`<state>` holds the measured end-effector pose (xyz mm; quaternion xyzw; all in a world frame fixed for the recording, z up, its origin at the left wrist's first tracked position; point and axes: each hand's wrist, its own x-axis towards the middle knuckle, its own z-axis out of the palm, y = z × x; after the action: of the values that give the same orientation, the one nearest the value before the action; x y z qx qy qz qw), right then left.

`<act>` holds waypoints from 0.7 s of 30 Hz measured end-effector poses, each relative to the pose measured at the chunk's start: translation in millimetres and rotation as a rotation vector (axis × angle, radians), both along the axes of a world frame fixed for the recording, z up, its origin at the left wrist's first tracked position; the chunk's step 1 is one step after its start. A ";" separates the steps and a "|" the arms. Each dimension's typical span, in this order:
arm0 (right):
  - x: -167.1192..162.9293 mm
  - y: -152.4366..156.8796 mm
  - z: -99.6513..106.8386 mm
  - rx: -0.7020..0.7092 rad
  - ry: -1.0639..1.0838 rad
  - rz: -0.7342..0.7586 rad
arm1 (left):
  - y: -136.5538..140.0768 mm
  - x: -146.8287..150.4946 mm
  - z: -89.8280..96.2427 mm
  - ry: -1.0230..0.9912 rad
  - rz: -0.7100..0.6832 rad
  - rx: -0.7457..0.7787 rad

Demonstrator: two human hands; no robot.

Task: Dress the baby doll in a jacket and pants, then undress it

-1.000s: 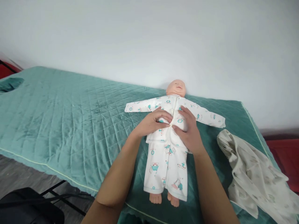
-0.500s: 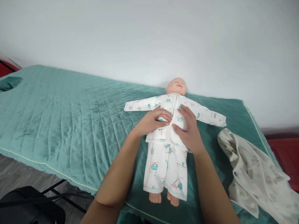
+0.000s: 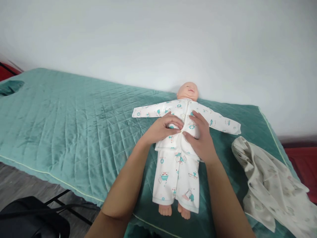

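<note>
On the green quilted cover (image 3: 74,115), the doll (image 3: 187,91) is laid face-up, jacket (image 3: 170,142) and trousers (image 3: 176,178) already on, jacket pinched at mid-front button (image 3: 182,131) by left hand (image 3: 163,128), right hand (image 3: 202,140) rested alongside (grip can't be told), closure judged incomplete below, loose cloth (image 3: 274,185) bunched beside doll.

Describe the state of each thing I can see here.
Baby doll, lying face up, dressed.
Pajama top, worn, sleeves spread out.
Pajama pants, worn, legs straight.
Left hand, touching the top.
Right hand, touching the top.
Button, between the hands; whether fastened, unclear.
Printed cloth, crumpled.
Quilted cover, spread out, wrinkled.
</note>
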<state>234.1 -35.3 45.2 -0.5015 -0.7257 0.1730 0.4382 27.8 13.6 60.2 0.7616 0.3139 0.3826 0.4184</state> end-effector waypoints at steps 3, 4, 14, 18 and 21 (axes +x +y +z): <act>-0.1 0.4 -0.3 0.006 -0.001 -0.003 | -0.1 0.1 0.5 0.005 -0.001 0.000; -0.1 0.6 -0.5 0.012 -0.002 -0.004 | -0.3 0.1 0.8 0.008 -0.003 -0.004; -0.9 -0.5 -0.7 0.020 0.010 -0.005 | 0.1 0.7 1.2 0.040 -0.006 0.039; -2.1 -1.5 -0.2 0.008 0.022 -0.020 | 1.5 0.7 0.0 0.024 -0.028 0.049; -2.5 -1.5 -1.0 0.009 0.024 -0.022 | 1.6 2.2 0.6 0.015 -0.033 0.067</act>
<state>231.6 -36.9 44.2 -0.5056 -0.7155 0.1709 0.4508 30.0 15.2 60.9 0.7829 0.2916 0.3804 0.3966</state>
